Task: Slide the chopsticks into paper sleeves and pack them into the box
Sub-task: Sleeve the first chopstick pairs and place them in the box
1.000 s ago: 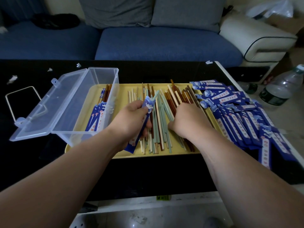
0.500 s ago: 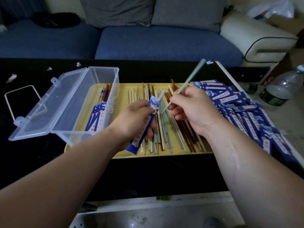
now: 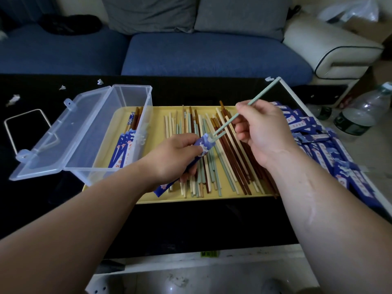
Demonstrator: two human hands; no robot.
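The pair of thin pale-green chopsticks (image 3: 263,91) is pinched between the fingers (image 3: 240,132) of the right hand (image 3: 263,132), centre-right of the frame, with the tips set at the mouth of the blue patterned paper sleeve (image 3: 202,145), which is gripped in the curled left hand (image 3: 174,155) at the centre. Should the 2 tips be splayed, 1 could be driven outside the mouth, or the thin paper crumpled or torn. A few sleeved pairs (image 3: 124,149) are stored in the clear plastic box (image 3: 95,143), left of centre.
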